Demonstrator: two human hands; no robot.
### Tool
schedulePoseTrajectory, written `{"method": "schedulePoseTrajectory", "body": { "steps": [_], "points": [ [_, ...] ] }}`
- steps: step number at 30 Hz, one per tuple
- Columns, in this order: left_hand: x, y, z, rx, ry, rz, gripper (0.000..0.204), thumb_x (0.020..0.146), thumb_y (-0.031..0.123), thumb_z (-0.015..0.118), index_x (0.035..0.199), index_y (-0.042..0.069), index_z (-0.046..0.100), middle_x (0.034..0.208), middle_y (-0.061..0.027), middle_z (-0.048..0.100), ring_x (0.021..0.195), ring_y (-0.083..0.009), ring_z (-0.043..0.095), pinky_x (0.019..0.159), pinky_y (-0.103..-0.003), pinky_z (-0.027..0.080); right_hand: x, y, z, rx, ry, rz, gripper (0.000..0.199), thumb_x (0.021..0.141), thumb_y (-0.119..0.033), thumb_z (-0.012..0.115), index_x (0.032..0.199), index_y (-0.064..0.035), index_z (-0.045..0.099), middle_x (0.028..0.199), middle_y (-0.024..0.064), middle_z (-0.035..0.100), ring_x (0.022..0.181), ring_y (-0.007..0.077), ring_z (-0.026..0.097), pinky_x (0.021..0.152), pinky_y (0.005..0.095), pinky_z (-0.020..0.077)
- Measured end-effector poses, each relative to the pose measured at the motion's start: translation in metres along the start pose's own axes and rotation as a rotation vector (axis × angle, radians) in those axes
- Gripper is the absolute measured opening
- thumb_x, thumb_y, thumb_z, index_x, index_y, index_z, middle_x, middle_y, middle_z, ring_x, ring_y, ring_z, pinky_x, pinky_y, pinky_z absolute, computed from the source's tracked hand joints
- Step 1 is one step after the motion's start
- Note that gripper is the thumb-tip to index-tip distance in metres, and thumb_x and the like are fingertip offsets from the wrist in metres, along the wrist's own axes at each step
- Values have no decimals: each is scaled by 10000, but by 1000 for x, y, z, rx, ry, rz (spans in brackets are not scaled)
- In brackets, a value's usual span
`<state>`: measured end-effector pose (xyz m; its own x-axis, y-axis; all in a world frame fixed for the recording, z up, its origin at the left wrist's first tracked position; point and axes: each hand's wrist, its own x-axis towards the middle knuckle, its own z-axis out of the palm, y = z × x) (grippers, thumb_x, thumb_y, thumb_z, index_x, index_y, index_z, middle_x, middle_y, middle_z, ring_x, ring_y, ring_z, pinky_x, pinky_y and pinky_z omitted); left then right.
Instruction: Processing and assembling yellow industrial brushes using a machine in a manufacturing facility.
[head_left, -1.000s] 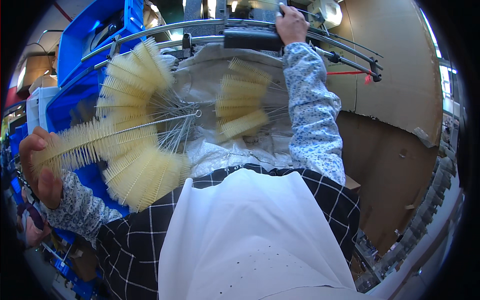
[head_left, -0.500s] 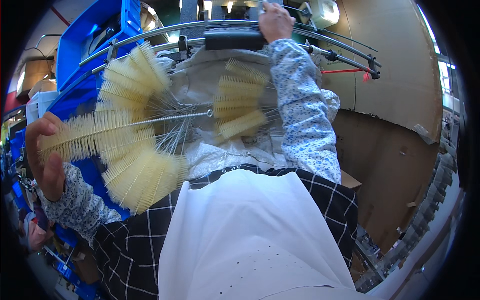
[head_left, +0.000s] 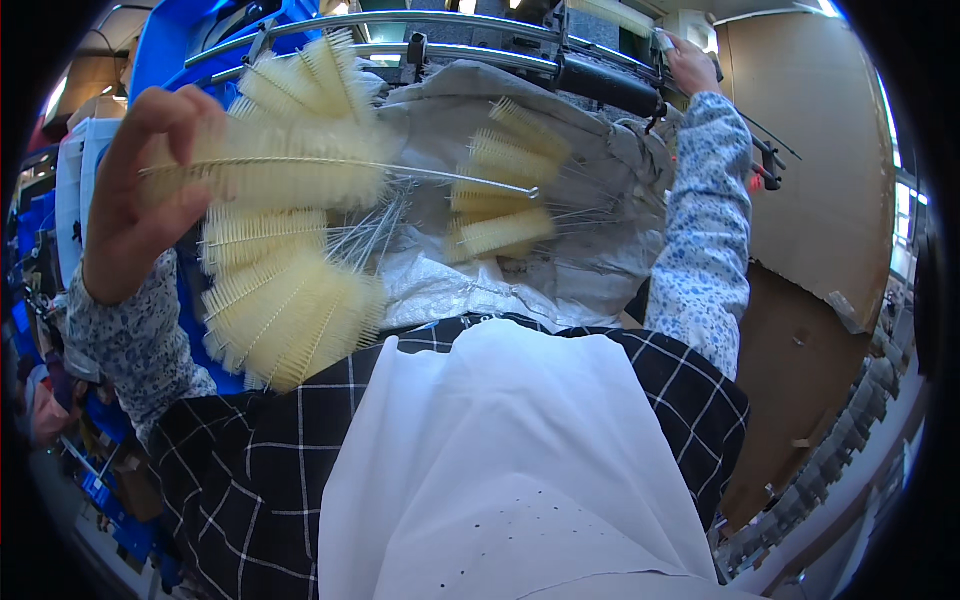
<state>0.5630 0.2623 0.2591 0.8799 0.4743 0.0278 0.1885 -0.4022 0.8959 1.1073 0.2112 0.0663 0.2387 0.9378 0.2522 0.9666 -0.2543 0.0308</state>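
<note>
My left hand (head_left: 165, 185) pinches the bristled end of a long bottle brush (head_left: 290, 165). The brush lies level, its twisted wire stem pointing right and ending in a small loop. Beneath it is a fan of similar cream brushes (head_left: 290, 310), their wire stems toward the middle. A second, smaller group of brushes (head_left: 500, 235) rests on the grey-white cloth (head_left: 470, 290) over my lap. At the far right, my right hand (head_left: 690, 65) closes round a pale handle at the end of a carriage on the rails; its fingertips are partly hidden. A black roller (head_left: 610, 85) sits beside it.
Two metal rails (head_left: 470, 50) cross the far side. A blue bin (head_left: 165, 60) stands at the far left, near a white crate (head_left: 90, 180). Large cardboard sheets (head_left: 810, 150) stand on the right. A cream bristled strip (head_left: 615, 14) shows behind the rails.
My left hand has lifted the brush and moved it rightward and away from me. My right hand has slid right along the rails, and the black roller has shifted right with it.
</note>
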Motion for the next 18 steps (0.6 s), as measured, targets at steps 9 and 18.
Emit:
{"method": "schedulePoseTrajectory", "body": {
  "steps": [9,18],
  "points": [
    [40,-5,23,-142,-150,16,280,640,-5,528,895,30,416,839,-41,380,858,-151,384,746,-258,313,-92,-65,-136,798,-540,47,390,775,-220,523,1119,-52,449,1107,117,476,1009,227,450,821,319,386],
    [39,-9,55,125,-241,60,421,638,-4,578,1020,41,406,916,-71,477,821,-196,483,736,-290,389,-110,-263,-128,1525,-760,-322,305,816,-235,466,1038,-26,469,941,86,518,889,178,499,756,311,418]
  ]
}}
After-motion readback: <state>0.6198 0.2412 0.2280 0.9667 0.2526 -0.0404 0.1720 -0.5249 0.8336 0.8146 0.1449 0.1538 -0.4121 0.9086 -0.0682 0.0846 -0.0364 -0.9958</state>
